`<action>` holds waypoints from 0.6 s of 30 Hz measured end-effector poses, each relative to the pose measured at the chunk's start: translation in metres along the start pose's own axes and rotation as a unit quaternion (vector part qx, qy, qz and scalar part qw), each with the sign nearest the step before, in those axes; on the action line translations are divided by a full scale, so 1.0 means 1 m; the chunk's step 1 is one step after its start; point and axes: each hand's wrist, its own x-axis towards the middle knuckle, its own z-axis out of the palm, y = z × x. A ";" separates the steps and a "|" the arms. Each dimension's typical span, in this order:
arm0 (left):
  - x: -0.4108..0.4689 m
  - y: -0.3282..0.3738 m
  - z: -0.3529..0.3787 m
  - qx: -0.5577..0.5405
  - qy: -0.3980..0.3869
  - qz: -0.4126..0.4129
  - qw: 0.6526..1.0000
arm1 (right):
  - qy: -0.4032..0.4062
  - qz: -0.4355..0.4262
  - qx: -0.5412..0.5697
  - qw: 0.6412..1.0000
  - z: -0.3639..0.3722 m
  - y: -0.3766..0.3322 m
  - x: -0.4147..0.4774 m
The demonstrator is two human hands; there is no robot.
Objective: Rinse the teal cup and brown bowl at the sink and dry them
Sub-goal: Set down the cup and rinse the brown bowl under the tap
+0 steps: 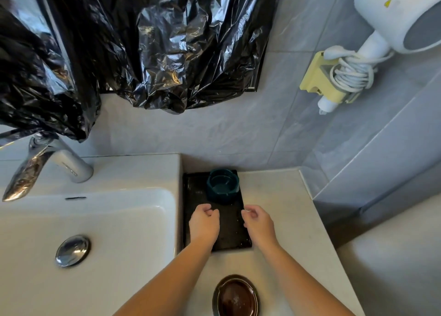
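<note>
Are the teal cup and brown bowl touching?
Apart. Head view: teal cup stands on the black tray; brown bowl sits off it on the counter.

The teal cup (223,187) is a deep blue-green, and the tray (191,196) is glossy black with pale specks. The brown bowl (236,296) is dark brown with an even darker rim. White sink (119,220), shiny chrome tap (47,168), black plastic sheet (143,41), grey marbled tiles (214,129), white dryer (393,17), pale yellow holder (317,79).

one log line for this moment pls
left hand empty, over tray | right hand empty, at tray edge | teal cup on tray | brown bowl on counter
</note>
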 end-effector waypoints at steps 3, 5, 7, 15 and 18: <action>-0.031 -0.013 -0.010 0.036 -0.032 0.035 0.998 | 0.000 -0.006 0.002 1.000 -0.006 0.014 -0.037; -0.051 -0.025 -0.015 0.071 -0.053 0.059 0.994 | -0.002 -0.010 -0.009 1.000 -0.011 0.025 -0.060; -0.071 -0.041 -0.020 0.103 -0.079 0.077 0.988 | -0.006 -0.008 -0.029 1.000 -0.015 0.036 -0.078; -0.103 -0.094 -0.027 0.249 -0.152 0.014 0.957 | -0.099 0.057 -0.113 0.987 -0.022 0.063 -0.121; -0.105 -0.097 -0.025 0.304 -0.162 -0.024 0.939 | -0.114 0.057 -0.169 0.977 -0.015 0.069 -0.129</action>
